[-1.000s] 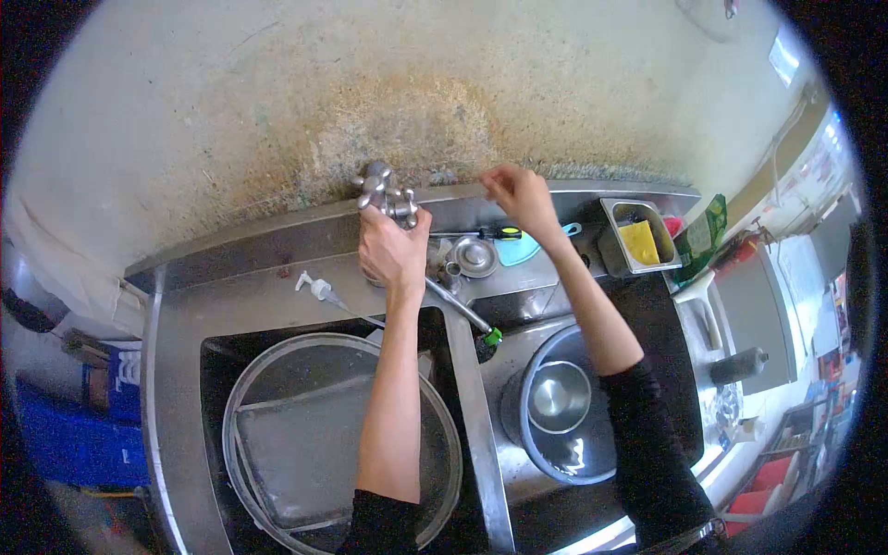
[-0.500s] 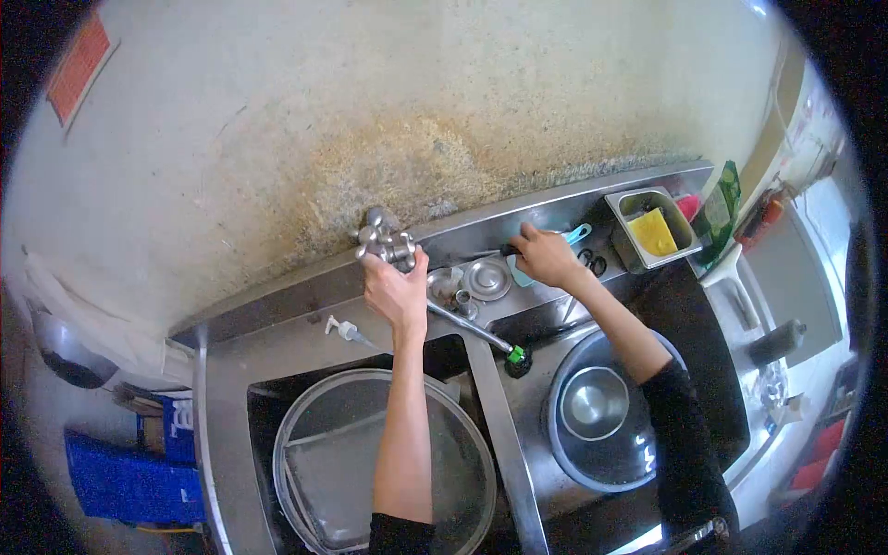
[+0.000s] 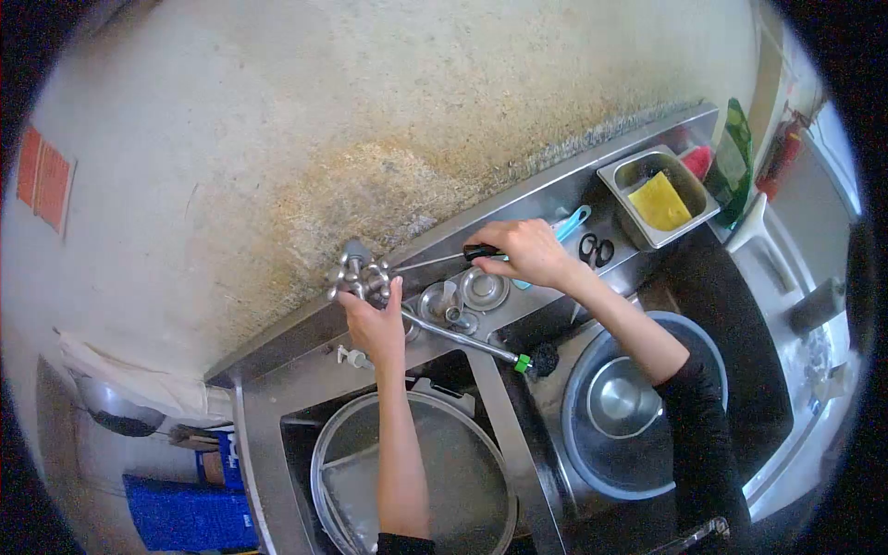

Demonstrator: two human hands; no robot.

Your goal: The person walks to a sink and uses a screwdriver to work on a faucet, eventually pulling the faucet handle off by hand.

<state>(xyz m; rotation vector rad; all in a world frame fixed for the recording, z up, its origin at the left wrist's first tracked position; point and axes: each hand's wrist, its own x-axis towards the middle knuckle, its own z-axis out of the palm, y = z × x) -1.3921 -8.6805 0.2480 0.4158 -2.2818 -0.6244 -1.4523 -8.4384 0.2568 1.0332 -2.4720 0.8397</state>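
Note:
My left hand [image 3: 375, 324] is closed on the metal faucet [image 3: 356, 276] near the wall, its thumb and fingers around the valve part. From my right hand [image 3: 527, 252] a screwdriver [image 3: 430, 264] with a black handle and thin metal shaft reaches left, its tip close to the faucet; whether it touches cannot be made out. The faucet's spout [image 3: 458, 339] slants down to a green-tipped end over the sink divider. Below the screwdriver lie round metal strainer parts [image 3: 484, 289]. Scissors [image 3: 595, 250] with black handles and a light blue handled tool [image 3: 573, 222] rest right of my right hand.
A steel container [image 3: 638, 231] holds a yellow sponge [image 3: 659, 202]. The left basin has a large round sieve-like pan [image 3: 462, 462]; the right has a grey-blue tub [image 3: 583, 462] with a metal bowl [image 3: 622, 398]. A white pump nozzle [image 3: 351, 356] stands near my left wrist.
The view has shifted and turned slightly. My right hand has moved left, bringing the screwdriver's shaft up to the faucet. My left hand stays on the faucet.

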